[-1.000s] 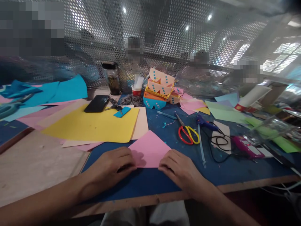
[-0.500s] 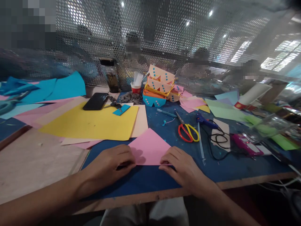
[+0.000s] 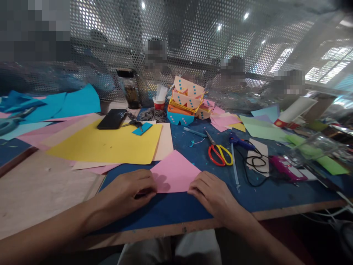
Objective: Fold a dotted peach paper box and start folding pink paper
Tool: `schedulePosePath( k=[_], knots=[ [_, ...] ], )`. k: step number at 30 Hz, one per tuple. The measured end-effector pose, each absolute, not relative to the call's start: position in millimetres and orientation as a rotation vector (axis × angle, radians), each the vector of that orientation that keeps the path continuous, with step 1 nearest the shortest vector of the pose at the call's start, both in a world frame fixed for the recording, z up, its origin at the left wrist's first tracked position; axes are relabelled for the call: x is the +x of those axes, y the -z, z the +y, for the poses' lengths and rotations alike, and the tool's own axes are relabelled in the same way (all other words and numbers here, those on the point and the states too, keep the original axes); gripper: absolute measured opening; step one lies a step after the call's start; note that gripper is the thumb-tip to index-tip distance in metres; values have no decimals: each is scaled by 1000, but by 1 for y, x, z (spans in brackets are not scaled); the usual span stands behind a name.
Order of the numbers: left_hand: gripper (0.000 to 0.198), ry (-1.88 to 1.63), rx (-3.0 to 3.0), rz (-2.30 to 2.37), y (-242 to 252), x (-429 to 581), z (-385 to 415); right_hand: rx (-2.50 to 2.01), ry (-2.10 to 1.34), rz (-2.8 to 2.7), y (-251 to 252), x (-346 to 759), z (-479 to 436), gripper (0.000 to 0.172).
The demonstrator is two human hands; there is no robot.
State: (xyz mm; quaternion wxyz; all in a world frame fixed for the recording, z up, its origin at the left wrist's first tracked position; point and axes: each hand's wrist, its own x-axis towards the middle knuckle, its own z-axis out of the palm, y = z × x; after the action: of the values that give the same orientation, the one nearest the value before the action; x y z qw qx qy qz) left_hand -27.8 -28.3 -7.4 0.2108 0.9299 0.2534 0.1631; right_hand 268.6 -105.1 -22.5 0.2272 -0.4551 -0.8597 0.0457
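Observation:
A pink sheet of paper (image 3: pixel 176 173), its visible outline a triangle with the point facing away from me, lies on the blue tabletop. At its left corner my left hand (image 3: pixel 136 187) is closed, fingers curled and pinching the edge. My right hand (image 3: pixel 206 191) is likewise closed on the right corner, thumb tucked below the fingertips. Both corners are hidden under my fingers. Beyond the right hand are scissors (image 3: pixel 220 154) with one red and one yellow handle, lying with their blades pointing away.
Yellow paper (image 3: pixel 110 145) lies at left, with a black phone (image 3: pixel 112 119) and keys on it. Behind stand a bottle (image 3: pixel 130 90), a red cup (image 3: pixel 159 103) and stacked folded paper pieces (image 3: pixel 187 99). A blue glue gun (image 3: pixel 241 141) with its cord lies at right.
My right fingers and thumb have closed more tightly at the paper's right corner. The left hand has shifted very slightly left; the paper stays nearly in place.

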Motion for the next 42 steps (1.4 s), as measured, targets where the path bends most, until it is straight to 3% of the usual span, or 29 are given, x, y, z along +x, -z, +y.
schedulePosePath(
  k=[18, 42],
  knots=[
    [15, -422, 2576, 745, 2, -34, -24, -1282, -214, -2283, 19, 279, -112, 11],
    [17, -698, 2668, 955, 25, -73, -42, -1385, -250, -2186, 20, 282, -119, 11]
  ],
)
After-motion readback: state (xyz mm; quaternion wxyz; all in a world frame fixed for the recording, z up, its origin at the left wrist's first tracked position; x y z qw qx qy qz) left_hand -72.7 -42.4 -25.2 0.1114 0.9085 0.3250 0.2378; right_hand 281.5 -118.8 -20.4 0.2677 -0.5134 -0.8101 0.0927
